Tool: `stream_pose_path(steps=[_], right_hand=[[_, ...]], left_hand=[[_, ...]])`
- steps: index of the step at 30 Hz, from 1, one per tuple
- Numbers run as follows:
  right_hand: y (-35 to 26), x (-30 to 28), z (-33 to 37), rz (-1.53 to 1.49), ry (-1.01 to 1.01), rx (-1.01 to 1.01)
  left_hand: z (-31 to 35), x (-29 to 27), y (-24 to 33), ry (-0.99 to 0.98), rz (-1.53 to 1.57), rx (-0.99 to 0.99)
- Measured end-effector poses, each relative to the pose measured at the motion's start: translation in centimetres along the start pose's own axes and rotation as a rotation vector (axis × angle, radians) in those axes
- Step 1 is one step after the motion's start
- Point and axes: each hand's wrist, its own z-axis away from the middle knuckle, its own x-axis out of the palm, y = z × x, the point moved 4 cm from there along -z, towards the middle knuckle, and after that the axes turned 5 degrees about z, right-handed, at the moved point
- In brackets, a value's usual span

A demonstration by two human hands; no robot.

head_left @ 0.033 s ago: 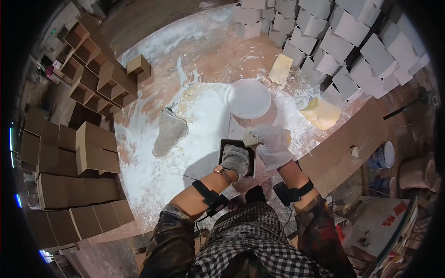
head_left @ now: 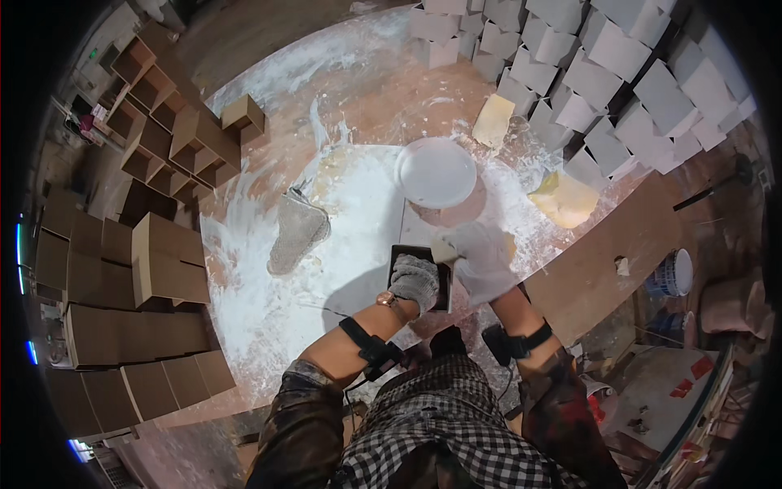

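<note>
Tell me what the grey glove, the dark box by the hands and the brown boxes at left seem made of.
Grey glove: likely knitted yarn, matte, judging by its coarse, ribbed texture.
Dark box: perhaps stiff paperboard, from its thin, straight walls, though plastic is possible; finish unclear.
Brown boxes: probably cardboard or fibreboard, matte, with flat, plain faces and crisp edges.

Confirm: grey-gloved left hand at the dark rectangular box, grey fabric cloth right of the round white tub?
No: the head view shows the grey fabric cloth left of the round white tub; the grey-gloved left hand is at the dark rectangular box.
</note>
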Motion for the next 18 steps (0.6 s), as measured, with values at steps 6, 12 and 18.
stream_pose_path(steps=[6,12,18], right_hand=[[-6.7,-1.9,9.6,-0.342,-0.032,0.078],[-4.3,-4.4,6.1,-0.435,-0.155,0.291],[-2.8,-1.9,-2.7,0.209,-0.187,0.240]], left_hand=[[0.4,2.0,-0.9,-0.052,0.393,-0.109],[0.0,0.2,-1.8,-0.279,0.666,-0.060],[0.1,0.0,-1.2,-0.219,0.709,-0.159]])
